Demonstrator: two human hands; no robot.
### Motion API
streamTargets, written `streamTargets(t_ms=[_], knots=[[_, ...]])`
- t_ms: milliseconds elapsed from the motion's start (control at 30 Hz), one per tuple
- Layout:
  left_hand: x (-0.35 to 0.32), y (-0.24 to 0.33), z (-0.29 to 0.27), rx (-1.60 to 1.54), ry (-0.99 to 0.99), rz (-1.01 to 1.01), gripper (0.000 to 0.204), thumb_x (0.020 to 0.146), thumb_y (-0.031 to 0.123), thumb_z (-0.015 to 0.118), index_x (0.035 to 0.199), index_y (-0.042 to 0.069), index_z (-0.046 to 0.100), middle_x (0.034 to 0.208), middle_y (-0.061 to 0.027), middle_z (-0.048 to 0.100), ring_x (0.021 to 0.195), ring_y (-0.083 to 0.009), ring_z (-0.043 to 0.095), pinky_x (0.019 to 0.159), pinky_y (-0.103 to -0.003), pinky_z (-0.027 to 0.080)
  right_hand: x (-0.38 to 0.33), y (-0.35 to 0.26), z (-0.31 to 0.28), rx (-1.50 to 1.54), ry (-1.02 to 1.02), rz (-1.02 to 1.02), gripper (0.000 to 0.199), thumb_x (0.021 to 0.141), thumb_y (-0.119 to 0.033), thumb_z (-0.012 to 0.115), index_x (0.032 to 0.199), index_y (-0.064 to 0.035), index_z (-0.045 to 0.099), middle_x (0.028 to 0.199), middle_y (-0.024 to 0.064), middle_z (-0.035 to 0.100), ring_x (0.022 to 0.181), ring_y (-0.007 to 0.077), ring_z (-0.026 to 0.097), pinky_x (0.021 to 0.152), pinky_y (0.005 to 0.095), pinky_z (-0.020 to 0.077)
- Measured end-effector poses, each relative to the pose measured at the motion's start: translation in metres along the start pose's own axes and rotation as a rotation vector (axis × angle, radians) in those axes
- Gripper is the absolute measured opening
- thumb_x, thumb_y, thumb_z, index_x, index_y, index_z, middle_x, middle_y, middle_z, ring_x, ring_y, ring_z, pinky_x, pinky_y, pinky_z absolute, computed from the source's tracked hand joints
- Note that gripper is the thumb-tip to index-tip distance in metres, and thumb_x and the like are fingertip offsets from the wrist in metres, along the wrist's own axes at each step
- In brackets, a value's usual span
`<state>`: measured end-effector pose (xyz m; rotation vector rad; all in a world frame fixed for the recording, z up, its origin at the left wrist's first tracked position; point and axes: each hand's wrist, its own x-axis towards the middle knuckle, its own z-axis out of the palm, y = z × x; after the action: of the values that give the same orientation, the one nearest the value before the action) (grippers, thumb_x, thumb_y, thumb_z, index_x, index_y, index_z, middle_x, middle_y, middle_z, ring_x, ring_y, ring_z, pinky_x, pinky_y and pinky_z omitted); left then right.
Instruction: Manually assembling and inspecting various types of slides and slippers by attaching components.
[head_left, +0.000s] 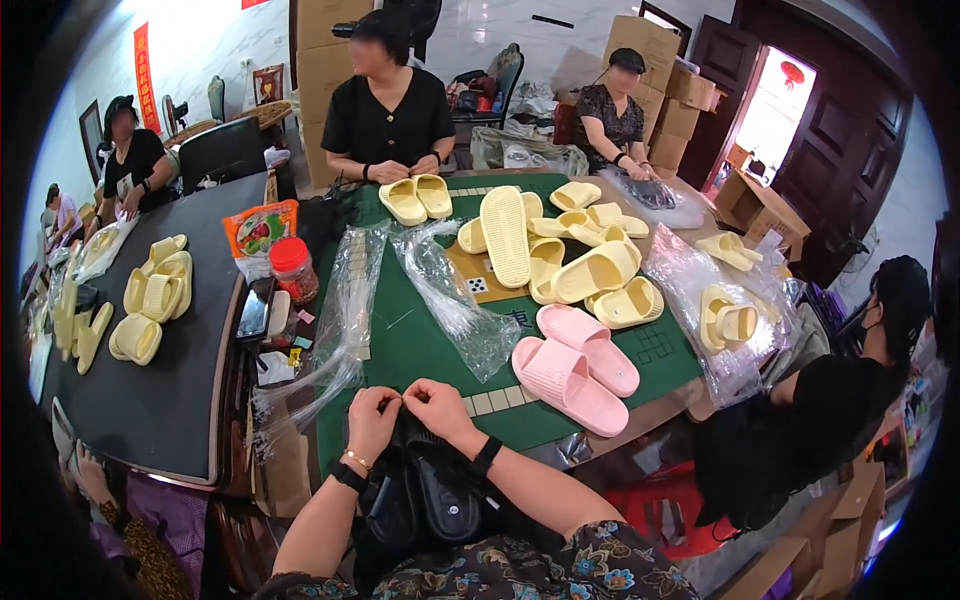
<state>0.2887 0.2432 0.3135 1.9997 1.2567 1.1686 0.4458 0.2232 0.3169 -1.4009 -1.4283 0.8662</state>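
Observation:
My left hand point(371, 420) and my right hand point(441, 408) meet at the near edge of the green table mat. Both are closed, fingertips pinched close together; whatever they hold is too small or hidden to make out. Just below them, a pair of black slippers point(447, 495) lies against my lap, partly covered by my wrists. To the right of my hands sits a pair of pink slippers point(572, 385). Beyond my fingers lie clear plastic bags point(450, 290) and a bundle of thin clear strands point(335, 375).
Pale yellow slippers point(505, 235) are heaped mid-table, with more on a plastic sheet point(690, 290) at right. A red-lidded jar point(292, 268) and a phone point(256, 308) stand at the left edge. Several co-workers sit around; a dark table point(200, 400) is at left.

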Motion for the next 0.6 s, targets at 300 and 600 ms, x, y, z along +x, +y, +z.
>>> streamTargets(t_ms=[300,600], knots=[[-0.01,-0.01,-0.02,0.121,0.066,0.0,0.006,0.075,0.007,0.068,0.08,0.005,0.067,0.079,-0.0113,0.065,0.079,-0.031,0.06,0.071,-0.04,0.048,0.004,-0.007,0.025,-0.121,-0.066,-0.138,0.02,0.083,-0.024,0.062,0.088,-0.0054,0.068,0.081,0.0149,0.067,0.074,0.0309,0.066,0.066,0.038,0.0508],[-0.001,0.018,-0.055,0.151,0.099,-0.015,0.039,0.078,0.015,0.07,0.115,0.006,0.059,0.109,-0.0141,0.061,0.108,-0.033,0.055,0.091,-0.041,0.045,-0.015,0.003,-0.018,0.016,0.114,-0.073,0.026,0.085,-0.007,0.064,0.11,-0.0018,0.062,0.098,0.0071,0.063,0.08,0.0139,0.061,0.07,0.0271,0.0491]])
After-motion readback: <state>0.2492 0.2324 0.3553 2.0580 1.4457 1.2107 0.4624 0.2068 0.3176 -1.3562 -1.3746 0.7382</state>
